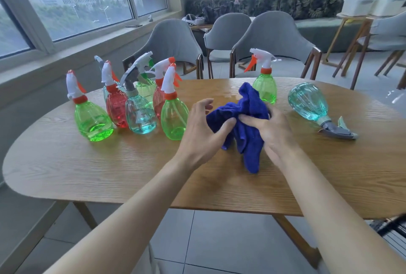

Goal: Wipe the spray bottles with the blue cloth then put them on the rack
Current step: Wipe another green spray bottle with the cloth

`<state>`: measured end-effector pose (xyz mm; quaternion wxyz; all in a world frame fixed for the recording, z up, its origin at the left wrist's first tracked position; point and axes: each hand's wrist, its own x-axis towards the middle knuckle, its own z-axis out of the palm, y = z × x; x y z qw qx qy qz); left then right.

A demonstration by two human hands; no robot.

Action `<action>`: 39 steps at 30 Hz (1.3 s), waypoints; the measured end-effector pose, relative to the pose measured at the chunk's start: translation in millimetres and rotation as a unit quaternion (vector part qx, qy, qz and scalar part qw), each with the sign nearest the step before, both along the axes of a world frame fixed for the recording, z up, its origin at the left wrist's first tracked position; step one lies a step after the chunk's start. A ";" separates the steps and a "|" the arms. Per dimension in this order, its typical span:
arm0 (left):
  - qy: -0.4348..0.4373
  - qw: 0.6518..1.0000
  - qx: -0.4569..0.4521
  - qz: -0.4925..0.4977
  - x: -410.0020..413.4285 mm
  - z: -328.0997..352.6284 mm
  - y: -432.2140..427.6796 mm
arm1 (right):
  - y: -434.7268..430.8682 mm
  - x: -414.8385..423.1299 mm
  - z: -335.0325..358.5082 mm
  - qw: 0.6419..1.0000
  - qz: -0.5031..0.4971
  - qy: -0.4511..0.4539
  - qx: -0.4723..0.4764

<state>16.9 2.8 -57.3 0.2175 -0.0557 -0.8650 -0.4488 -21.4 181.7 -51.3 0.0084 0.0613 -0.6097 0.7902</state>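
Note:
A crumpled blue cloth (246, 117) hangs above the middle of the wooden table (109, 163). My right hand (270, 133) grips it from the right, fingers curled into the fabric. My left hand (202, 128) is at its left side, thumb pressed against the cloth, fingers spread and loosely curled. Several spray bottles, green, red and teal, stand in a cluster (136, 106) on the left. One green bottle (264, 80) stands upright behind the cloth. A teal bottle (307, 102) lies on its side at the right, nozzle toward me.
Grey chairs (274, 38) stand along the table's far side, with windows on the left and a sofa and plants behind. A dark wire object (393, 227) shows at the lower right edge; what it is cannot be told.

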 end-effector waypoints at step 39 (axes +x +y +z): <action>-0.198 0.978 0.066 -0.011 -158.4 18.5 109.2 | 66.2 -28.0 -0.4 0.979 -0.161 -0.091 -0.082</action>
